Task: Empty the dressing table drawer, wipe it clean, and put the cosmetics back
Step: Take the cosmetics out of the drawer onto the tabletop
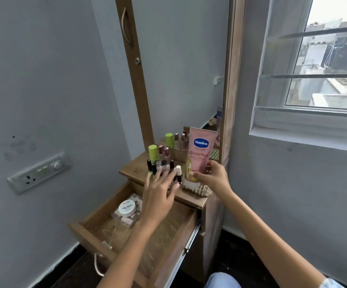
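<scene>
The wooden drawer point(97, 238) of the dressing table stands pulled out. Inside it, at the back left, a white round nail polish remover tub point(127, 208) sits on a clear box point(126, 220). On the table top point(191, 199) stands a cluster of small bottles point(161, 161), among them a green-capped bottle point(152, 153). My left hand point(160, 194) reaches over the drawer with spread fingers touching those bottles. My right hand point(213, 176) grips the lower part of an upright pink Vaseline lotion tube point(201, 150). A checked cloth point(201, 191) lies under that hand.
A tall mirror point(178, 69) rises behind the table top and reflects the bottles. A wall switch panel point(39, 173) sits to the left. A barred window point(322, 65) is on the right wall. The floor below is dark.
</scene>
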Demonstrator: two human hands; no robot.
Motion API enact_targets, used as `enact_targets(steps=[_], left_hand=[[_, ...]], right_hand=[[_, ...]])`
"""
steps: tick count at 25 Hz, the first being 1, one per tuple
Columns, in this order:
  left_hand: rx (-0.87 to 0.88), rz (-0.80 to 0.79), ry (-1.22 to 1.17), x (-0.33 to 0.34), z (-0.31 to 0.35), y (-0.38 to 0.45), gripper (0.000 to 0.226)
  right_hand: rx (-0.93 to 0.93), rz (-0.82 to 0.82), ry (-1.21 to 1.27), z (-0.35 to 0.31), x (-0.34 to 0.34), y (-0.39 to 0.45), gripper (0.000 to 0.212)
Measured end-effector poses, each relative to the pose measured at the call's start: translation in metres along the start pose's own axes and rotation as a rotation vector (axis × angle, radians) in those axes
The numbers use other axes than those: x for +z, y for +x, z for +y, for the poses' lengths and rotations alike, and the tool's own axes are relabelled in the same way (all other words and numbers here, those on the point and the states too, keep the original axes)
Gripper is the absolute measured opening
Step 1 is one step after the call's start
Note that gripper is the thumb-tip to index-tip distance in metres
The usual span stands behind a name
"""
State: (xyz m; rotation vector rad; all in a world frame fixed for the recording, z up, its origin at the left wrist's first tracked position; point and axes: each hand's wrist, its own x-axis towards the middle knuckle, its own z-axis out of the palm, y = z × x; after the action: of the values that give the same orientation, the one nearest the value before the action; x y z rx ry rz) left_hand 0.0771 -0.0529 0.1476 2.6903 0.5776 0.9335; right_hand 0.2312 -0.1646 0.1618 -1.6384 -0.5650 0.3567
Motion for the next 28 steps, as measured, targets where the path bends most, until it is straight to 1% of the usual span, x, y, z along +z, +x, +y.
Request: enact_targets(steps=[2, 3, 6, 7, 9, 12, 14, 17, 22, 26, 28], left_hand=[[0.152, -0.037, 0.274, 0.011, 0.0, -0.004, 0.049], [0.196, -0.105, 0.338, 0.014, 0.003, -0.006, 0.05], [0.202, -0.383, 0.342, 0.026, 0.009, -0.006, 0.057], [0.205, -0.447, 0.349, 0.028, 0.011, -0.004, 0.058], [0.207, -0.526, 0.366, 0.034, 0.012, 0.0, 0.058], [0.218, -0.605, 0.355, 0.04, 0.008, 0.002, 0.059], [0.208, -0.622, 0.333, 0.043, 0.007, 0.001, 0.059], [0.211, -0.633, 0.304, 0.042, 0.005, 0.003, 0.058], [0.233, -0.621, 0.279, 0.041, 0.002, 0.012, 0.052], [0.247, -0.589, 0.282, 0.042, 0.001, 0.013, 0.051], [0.243, -0.57, 0.264, 0.042, 0.001, 0.013, 0.05]], right_hand=[[-0.033, 0.063, -0.048, 0.002, 0.0, 0.021, 0.048], [-0.055, 0.074, -0.073, 0.003, 0.002, 0.032, 0.049], [-0.104, 0.062, -0.213, 0.005, 0.017, 0.059, 0.049], [-0.112, 0.054, -0.263, 0.007, 0.023, 0.068, 0.049], [-0.129, 0.036, -0.338, 0.013, 0.033, 0.081, 0.049], [-0.127, 0.038, -0.4, 0.024, 0.042, 0.094, 0.04], [-0.122, 0.039, -0.408, 0.029, 0.046, 0.1, 0.036], [-0.149, 0.039, -0.4, 0.03, 0.053, 0.104, 0.036], [-0.087, 0.082, -0.33, 0.035, 0.057, 0.101, 0.035], [-0.062, 0.115, -0.32, 0.032, 0.044, 0.086, 0.04], [-0.09, 0.161, -0.284, 0.027, 0.033, 0.063, 0.031]])
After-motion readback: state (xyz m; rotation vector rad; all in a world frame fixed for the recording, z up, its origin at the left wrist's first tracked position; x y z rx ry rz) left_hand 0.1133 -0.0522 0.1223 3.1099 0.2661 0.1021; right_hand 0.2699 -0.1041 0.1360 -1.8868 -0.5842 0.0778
